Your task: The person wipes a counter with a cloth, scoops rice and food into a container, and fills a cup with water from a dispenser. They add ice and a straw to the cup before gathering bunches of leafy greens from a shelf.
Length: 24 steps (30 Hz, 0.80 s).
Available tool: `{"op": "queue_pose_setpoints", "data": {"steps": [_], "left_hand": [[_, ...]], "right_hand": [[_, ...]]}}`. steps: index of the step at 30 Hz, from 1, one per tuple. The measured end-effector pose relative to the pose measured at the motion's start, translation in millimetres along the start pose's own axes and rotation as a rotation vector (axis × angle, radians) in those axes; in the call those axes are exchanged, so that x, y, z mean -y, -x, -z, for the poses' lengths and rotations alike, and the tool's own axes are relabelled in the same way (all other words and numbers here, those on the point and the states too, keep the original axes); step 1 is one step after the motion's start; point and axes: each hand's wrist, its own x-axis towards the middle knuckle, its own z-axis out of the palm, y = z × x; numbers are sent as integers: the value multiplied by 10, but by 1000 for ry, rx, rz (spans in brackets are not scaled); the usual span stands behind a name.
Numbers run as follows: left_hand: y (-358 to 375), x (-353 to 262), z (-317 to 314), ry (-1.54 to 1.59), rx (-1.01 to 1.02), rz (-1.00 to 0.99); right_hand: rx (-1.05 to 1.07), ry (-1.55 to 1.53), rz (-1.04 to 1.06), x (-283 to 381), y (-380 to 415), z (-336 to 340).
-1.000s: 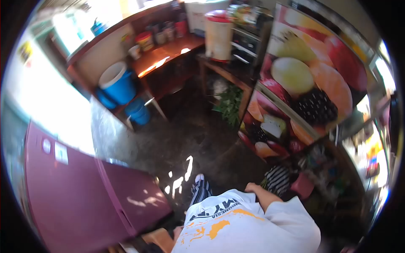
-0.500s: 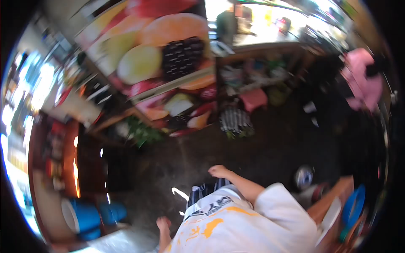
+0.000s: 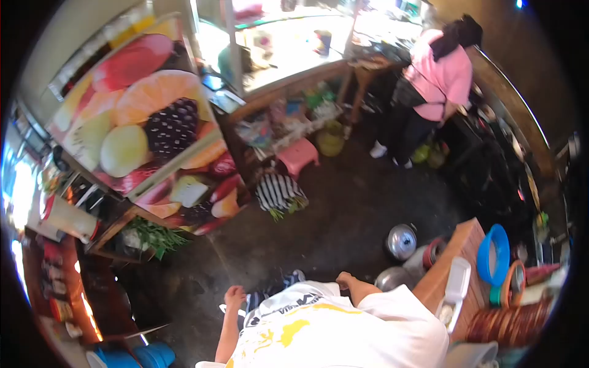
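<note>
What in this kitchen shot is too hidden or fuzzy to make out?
- Head view: left hand and right hand hang empty, too small to show the fingers.
- Shelf goods: a blurred jumble.
- White box: contents too small.
- Person in pink: hands hidden by the body.
- Blue tubs: cut off by the frame edge.

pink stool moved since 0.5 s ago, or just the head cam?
Cannot tell. The pink stool sits in the same spot beside the striped bag and fruit-print cabinet; the view has swung, not the stool.

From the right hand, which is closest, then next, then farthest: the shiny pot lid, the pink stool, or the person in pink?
Measured from the right hand:
1. Shiny pot lid, on the floor just beyond.
2. Pink stool, farther up by the shelves.
3. Person in pink, across the room.
</note>
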Motion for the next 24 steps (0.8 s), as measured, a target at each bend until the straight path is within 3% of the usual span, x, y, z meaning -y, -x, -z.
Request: {"op": "queue_pose_setpoints", "data": {"steps": [1,3,4,6,7,8,9,11,12,13,14,15,16,17,18,19,21,22,23,24], "left_hand": [[76,88,254,50,-163,-4],[192,229,616,-341,-378,-44],[65,651,795,-270,-441,-51],[677,390,755,-246,-454,226],[885,460,821,-338,-402,206],[661,1226,772,17,-447,267],[963,1270,647,-145,-520,128],[1276,1803,629,-30,-611,237],[1638,1698,700,41,-637,337],[1790,1977,769,274,-635,395],[2091,2144,883,314,-647,359],[2285,2463,956,132,-574,298],[2419,2852,977,407,-605,296],[2619,2830,1055,338,-711,462],[2742,2733,1215,80,-707,621],[2739,2850,1430,90,-678,678],[2370,2738,1681,252,-575,638],[2151,2384,1821,352,-490,530],[1982,1881,2106,447,-406,411],[1715,1713,2395,268,-407,243]], "right_hand": [[-52,137,48,207,83,130],[-204,95,232,660,-63,330],[-296,209,350,796,-736,281],[-256,104,566,1364,-682,411],[-206,54,664,1717,-535,386],[-142,-48,650,2001,-274,355],[-90,-171,619,2267,-112,306],[-36,-81,701,2742,200,-58],[35,-88,739,2953,225,-286],[95,-133,754,3049,287,-483],[125,-92,779,3150,505,-742],[159,-74,799,3246,514,-903],[143,-82,820,3279,561,-1060],[128,-100,876,3276,525,-1188],[4,60,798,2839,508,-1164],[-101,252,740,2625,546,-1165],[-217,696,758,3259,409,-1510],[-290,868,954,3191,-435,-1498],[-389,1155,1163,3347,94,-1428],[-287,881,904,3560,242,-1455]]}}
